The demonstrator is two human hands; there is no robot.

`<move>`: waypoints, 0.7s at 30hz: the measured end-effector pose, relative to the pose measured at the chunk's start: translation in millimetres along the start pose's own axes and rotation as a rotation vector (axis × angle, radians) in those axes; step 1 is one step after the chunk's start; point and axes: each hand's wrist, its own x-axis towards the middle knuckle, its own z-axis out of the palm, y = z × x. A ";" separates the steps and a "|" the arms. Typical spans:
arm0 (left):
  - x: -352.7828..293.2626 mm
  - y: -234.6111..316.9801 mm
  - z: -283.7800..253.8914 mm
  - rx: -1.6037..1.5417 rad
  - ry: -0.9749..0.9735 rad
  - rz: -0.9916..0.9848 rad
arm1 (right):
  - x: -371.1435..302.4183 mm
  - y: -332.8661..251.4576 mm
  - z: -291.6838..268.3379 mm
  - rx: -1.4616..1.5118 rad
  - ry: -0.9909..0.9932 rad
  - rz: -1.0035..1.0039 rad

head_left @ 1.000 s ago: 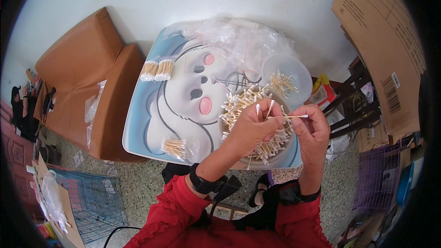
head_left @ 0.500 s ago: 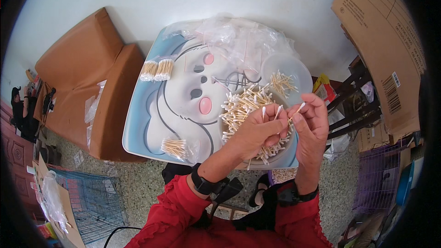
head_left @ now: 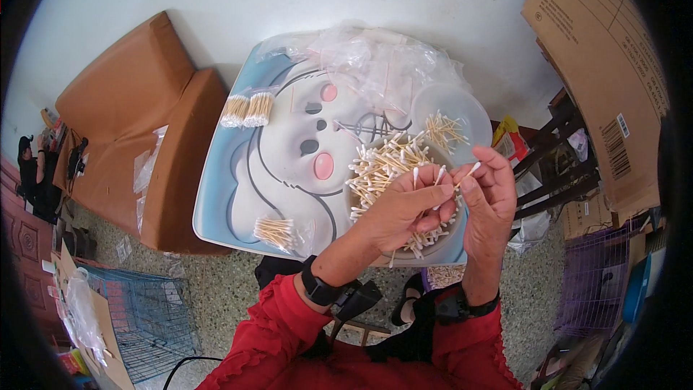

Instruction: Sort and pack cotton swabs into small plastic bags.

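Far L we see a brown sofa (head_left: 123,137) w/ clear plastic (head_left: 146,173) on it, & a blue wire cage (head_left: 155,321) on the floor. Next, the table (head_left: 283,162): two bagged swab bundles (head_left: 247,109) lie side by side nr its L edge, twd the far L corner; another swab bundle (head_left: 273,232) sits by the near edge. Clear bags (head_left: 375,61) heap along the far edge. Nr the near R corner we've a round bowl (head_left: 444,243) full of loose swabs (head_left: 382,162). Over it the L hand (head_left: 401,208) is curled, gripping a few swabs, white tips up; exact no. we can't tell. Just beside, the R hand (head_left: 492,195) pinches one swab (head_left: 473,169) btwn thumb & fingers, tilted. Behind, at the R edge, a translucent dish (head_left: 473,112) holds a few swabs (head_left: 443,130). Far R: cardboard box (head_left: 599,72), purple wire cage (head_left: 593,278).
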 end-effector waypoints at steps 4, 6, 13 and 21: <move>0.6 -1.0 -2.3 0.026 -0.001 0.040 | -0.8 0.4 2.6 0.010 -0.001 -0.030; 0.2 -0.8 -2.1 0.043 0.018 0.062 | -1.3 0.9 4.3 0.011 -0.008 -0.050; -0.2 -2.4 -3.2 0.071 0.065 0.135 | -5.0 0.8 6.1 -0.025 0.013 -0.100; -2.1 3.2 1.2 0.013 0.116 0.088 | -4.6 2.4 9.1 -0.022 0.007 -0.158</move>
